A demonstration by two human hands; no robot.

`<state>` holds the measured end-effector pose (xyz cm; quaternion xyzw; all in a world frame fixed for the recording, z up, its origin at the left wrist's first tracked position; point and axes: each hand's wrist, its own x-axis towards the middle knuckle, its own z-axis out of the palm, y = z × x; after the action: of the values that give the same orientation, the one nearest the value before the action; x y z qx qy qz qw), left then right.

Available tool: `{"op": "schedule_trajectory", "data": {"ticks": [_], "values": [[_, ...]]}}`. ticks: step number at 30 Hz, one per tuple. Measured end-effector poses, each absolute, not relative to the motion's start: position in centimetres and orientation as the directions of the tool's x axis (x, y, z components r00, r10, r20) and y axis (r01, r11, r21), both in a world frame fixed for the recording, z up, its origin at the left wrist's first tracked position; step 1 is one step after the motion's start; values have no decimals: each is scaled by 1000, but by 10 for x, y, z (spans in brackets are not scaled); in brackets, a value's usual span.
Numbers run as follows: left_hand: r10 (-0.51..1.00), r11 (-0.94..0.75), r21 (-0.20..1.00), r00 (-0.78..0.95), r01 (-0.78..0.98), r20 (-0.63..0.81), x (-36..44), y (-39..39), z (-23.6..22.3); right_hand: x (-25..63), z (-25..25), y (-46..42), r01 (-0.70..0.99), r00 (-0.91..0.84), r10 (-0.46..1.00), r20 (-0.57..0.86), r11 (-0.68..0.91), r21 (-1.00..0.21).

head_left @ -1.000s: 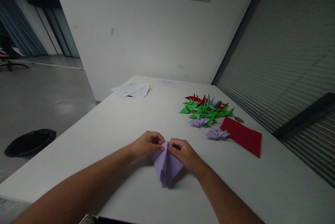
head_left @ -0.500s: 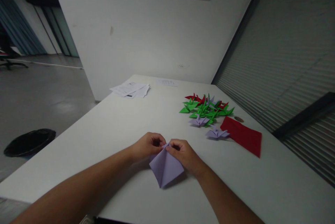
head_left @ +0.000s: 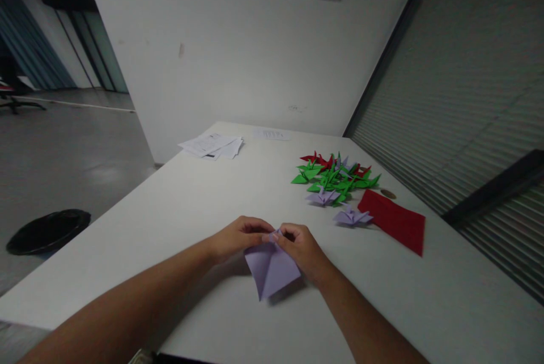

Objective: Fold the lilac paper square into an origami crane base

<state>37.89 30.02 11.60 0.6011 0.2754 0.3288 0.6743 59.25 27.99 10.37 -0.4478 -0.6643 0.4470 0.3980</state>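
Observation:
A creased sheet of lilac origami paper [head_left: 274, 270] is held just above the white table, its lower corner pointing toward me. My left hand [head_left: 240, 237] pinches the paper's far corner from the left, thumb laid along the top edge. From the right, my right hand [head_left: 300, 248] grips the same corner between thumb and fingers. Both sets of fingertips meet there and partly hide the fold. Two folded lilac cranes, a nearer one [head_left: 352, 216] and a farther one [head_left: 323, 197], lie beyond my right hand.
Green paper cranes [head_left: 340, 180] and red ones [head_left: 323, 160] are heaped at the table's right side. Close by lie red paper [head_left: 395, 219] and a round brownish disc [head_left: 388, 194]. Printed sheets [head_left: 212, 144] rest at the far left. A black-lined bin [head_left: 49, 232] stands left of the table [head_left: 191, 199].
My left thumb and fingers have slid right along the top corner, closer to my right hand. The lilac paper has shifted slightly right, its upper left part now more covered.

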Motion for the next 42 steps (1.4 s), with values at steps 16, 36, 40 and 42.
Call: {"op": "schedule_trajectory", "data": {"ticks": [16, 36, 40, 42], "values": [[841, -68, 997, 535, -38, 77, 379, 310, 102, 594, 101, 285, 107, -189, 968, 167, 189, -976], [925, -179, 973, 314, -142, 216, 377, 311, 108, 597, 87, 294, 63, -81, 964, 254, 259, -964], [938, -159, 974, 282, -161, 200, 376, 313, 105, 597, 88, 293, 45, -81, 965, 247, 252, -967], [939, -141, 975, 288, -170, 186, 376, 312, 104, 597, 90, 292, 41, -101, 967, 234, 239, -970]]}}
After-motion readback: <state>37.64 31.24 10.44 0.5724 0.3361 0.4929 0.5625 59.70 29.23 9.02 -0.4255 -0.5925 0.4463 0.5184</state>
